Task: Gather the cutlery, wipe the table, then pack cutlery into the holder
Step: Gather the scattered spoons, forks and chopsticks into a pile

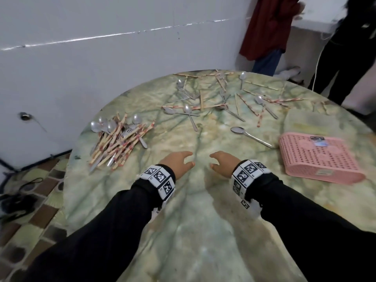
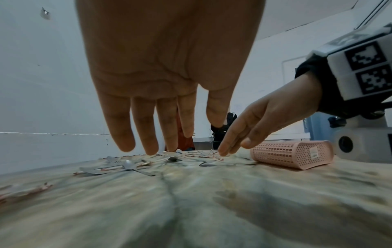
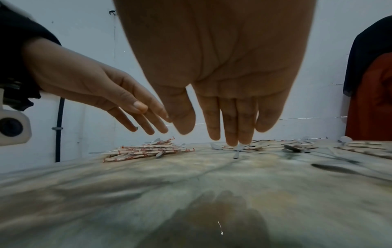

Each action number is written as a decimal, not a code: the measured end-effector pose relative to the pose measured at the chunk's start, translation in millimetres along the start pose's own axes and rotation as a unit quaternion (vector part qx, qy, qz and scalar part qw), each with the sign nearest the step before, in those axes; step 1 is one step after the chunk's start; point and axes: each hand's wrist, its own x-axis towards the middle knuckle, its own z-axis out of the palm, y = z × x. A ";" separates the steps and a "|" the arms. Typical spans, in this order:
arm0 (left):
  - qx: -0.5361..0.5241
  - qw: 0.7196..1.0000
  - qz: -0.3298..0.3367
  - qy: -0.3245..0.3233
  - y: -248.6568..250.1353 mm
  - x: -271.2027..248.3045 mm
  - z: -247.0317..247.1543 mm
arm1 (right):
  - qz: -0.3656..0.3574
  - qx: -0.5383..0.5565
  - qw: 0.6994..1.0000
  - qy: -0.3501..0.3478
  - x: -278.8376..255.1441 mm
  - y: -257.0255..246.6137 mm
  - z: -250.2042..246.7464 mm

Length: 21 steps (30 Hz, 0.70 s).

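Observation:
A gathered pile of wrapped chopsticks and spoons [image 1: 120, 139] lies at the table's left; the right wrist view shows this pile [image 3: 148, 151] too. More spoons, forks and chopsticks [image 1: 219, 98] are scattered across the far half, and one lone spoon [image 1: 250, 136] lies nearer. The pink perforated holder [image 1: 319, 159] lies on its side at the right, also low in the left wrist view as the holder [image 2: 295, 153]. My left hand [image 1: 179, 161] and right hand [image 1: 222, 161] hover side by side above the bare table middle, fingers straight and holding nothing.
The round green marbled table [image 1: 193, 231] stands close to a white wall [image 1: 101, 58]. A pale cloth [image 1: 317, 123] lies behind the holder. Two people [image 1: 270, 33] stand beyond the far right edge. Cables lie on the tiled floor [image 1: 26, 200] at the left.

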 end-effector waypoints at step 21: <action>-0.018 0.996 -0.091 0.004 62.2 90.0 17.5 | 0.135 0.040 0.989 0.052 25.6 111.0 -48.7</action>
